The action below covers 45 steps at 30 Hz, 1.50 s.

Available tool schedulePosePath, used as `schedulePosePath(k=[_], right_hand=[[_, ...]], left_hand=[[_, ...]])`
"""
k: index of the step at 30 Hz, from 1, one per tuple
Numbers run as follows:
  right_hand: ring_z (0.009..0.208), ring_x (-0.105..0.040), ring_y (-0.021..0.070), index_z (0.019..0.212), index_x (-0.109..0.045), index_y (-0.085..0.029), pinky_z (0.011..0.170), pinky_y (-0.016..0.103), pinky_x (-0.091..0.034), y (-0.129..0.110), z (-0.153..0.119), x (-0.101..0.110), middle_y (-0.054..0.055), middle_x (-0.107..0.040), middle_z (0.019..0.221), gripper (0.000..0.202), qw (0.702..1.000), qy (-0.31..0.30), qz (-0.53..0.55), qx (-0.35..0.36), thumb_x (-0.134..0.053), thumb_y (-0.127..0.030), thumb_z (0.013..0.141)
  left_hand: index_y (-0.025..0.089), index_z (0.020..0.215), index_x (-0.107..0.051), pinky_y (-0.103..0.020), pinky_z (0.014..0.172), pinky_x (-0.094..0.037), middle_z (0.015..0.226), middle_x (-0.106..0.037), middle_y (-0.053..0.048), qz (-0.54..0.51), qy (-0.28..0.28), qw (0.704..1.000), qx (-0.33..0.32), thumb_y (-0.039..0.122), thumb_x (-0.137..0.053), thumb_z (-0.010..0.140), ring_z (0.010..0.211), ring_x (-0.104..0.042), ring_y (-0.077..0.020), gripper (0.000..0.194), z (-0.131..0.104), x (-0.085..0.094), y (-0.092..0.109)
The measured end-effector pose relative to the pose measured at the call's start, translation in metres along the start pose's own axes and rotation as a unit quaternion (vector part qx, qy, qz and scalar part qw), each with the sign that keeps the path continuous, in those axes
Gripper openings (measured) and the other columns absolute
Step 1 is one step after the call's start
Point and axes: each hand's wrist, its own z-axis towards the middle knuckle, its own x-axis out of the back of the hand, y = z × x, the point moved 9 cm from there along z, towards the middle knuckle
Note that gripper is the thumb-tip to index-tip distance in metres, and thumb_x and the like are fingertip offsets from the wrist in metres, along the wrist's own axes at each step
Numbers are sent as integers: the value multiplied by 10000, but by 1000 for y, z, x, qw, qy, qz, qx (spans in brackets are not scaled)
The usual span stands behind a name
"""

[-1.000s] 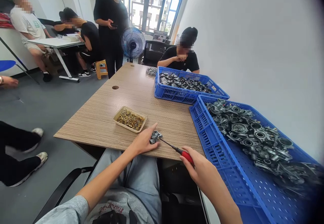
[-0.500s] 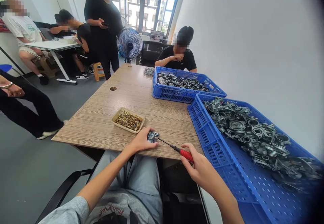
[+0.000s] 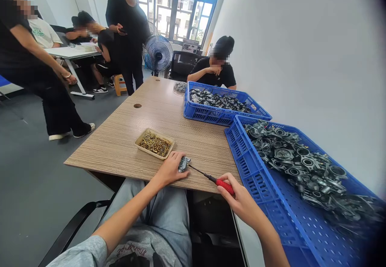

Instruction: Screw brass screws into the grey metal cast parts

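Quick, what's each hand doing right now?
Left hand: closed around a small metal part at the table edge.
Right hand: closed on the red handle of a screwdriver.

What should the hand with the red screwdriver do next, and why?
Probably give the screwdriver a small twist: the right hand grips its handle, its tip looks to be at the metal part, and the left hand holds that part. Whether the tip sits in a screw is too small to tell.
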Motion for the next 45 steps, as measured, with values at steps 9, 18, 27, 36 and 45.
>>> schedulePosePath(k=[9, 18, 27, 36, 45], right_hand=[[575, -486, 146, 989, -574, -223, 525, 261, -440, 31, 9, -3, -41, -487, 689, 318, 995, 21, 91, -27, -517, -535, 976], [496, -500, 125, 960, -634, -204, 466, 252, -441, 60, 18, -10, -47, -497, 664, 406, 984, 62, 163, -46, -569, -604, 924], [430, -455, 112, 947, -640, -196, 446, 244, -416, 92, 25, -31, -77, -428, 559, 443, 963, 81, 251, -52, -617, -635, 887], [419, -362, 101, 946, -625, -204, 419, 247, -426, 118, 26, -32, -105, -333, 525, 457, 944, 81, 309, -76, -666, -646, 839], [426, -433, 109, 959, -621, -198, 444, 248, -380, 103, 25, -31, -80, -418, 556, 422, 961, 76, 259, -62, -608, -615, 902]], left_hand=[[228, 1380, -435, -470, 1166, -410, 1391, -541, -126, -67, -11, 998, -5, 347, -729, 862, 1339, -510, -280, 607, -9, -4, -8], [227, 1278, -494, -435, 1114, -448, 1282, -591, -89, -90, 19, 996, 19, 215, -741, 761, 1241, -562, -257, 573, -2, -1, -14], [228, 1160, -539, -375, 989, -509, 1111, -649, -39, -99, 43, 993, 48, 168, -699, 766, 1062, -631, -216, 429, 8, 0, -17], [243, 1217, -461, -421, 1065, -499, 1263, -581, -78, -58, 52, 996, 46, 180, -687, 796, 1231, -584, -252, 482, 17, -20, -10], [237, 1266, -404, -432, 1119, -462, 1351, -525, -113, -22, 70, 997, 37, 266, -738, 838, 1304, -541, -265, 544, -5, -8, -6]])
